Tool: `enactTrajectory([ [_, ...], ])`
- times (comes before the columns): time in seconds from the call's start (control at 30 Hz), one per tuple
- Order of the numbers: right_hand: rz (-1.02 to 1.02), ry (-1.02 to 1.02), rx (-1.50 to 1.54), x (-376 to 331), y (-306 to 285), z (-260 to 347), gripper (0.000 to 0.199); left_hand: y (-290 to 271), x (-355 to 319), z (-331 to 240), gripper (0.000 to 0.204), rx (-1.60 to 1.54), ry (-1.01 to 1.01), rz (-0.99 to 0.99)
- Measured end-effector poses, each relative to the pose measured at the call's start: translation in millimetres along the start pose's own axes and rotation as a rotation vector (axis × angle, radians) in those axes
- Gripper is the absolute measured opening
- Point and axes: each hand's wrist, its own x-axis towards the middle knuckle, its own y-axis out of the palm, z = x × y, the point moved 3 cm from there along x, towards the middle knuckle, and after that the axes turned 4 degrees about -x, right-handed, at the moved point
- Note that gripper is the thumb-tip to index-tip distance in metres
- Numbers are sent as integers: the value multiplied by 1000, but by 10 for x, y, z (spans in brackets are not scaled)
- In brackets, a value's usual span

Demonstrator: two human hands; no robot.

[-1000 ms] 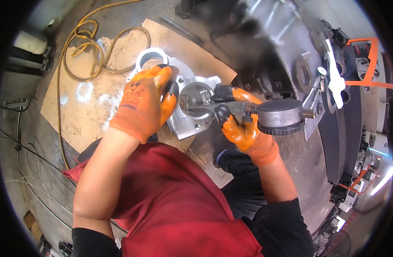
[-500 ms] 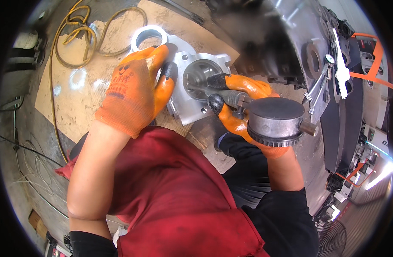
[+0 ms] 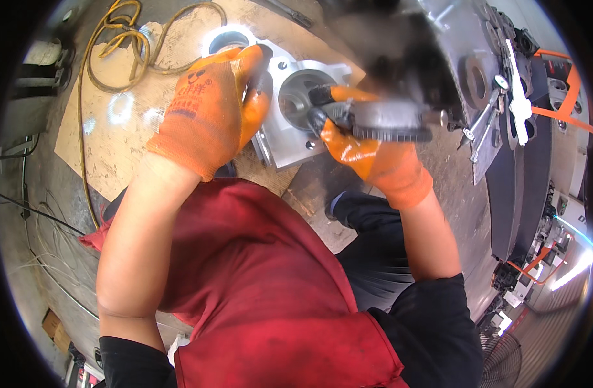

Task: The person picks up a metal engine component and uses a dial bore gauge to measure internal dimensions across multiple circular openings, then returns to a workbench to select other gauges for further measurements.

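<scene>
My left hand (image 3: pixel 209 110), in an orange glove with dark fingertips, is closed on the far left side of a silvery metal housing (image 3: pixel 286 150). A wide round bore faces up in this housing, and a bright ring (image 3: pixel 228 37) shows beyond my left fingers. My gloved right hand (image 3: pixel 374 152) pinches the stem of a dial bore gauge (image 3: pixel 393 118) between thumb and fingers at the right of the bore. The gauge's round head, with its knurled rim, is seen edge-on and blurred. Its measuring tip is hidden by my fingers.
The housing rests on brown cardboard (image 3: pixel 102 152). A yellow hose (image 3: pixel 83 116) lies coiled at the far left. At the right stands a large metal block (image 3: pixel 432 58), with a second dial gauge (image 3: pixel 500 82) beside it. A fan (image 3: pixel 501 355) stands at lower right.
My right hand and the gauge have moved away from me, and the gauge head has tilted from face-up to edge-on. My left hand keeps its grip on the housing.
</scene>
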Motion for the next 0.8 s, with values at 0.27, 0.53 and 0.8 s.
enactTrajectory([
  [0.27, 65, 169, 247, 29, 169, -133, 35, -113, 97, -248, 27, -50, -247, 123],
  [0.53, 5, 1, 12, 134, 63, -1, 22, 42, -41, -172, 30, -132, -158, -39],
  [0.8, 37, 248, 255, 83, 127, -115, 29, 9, 24, -47, 40, 124, -14, 68],
])
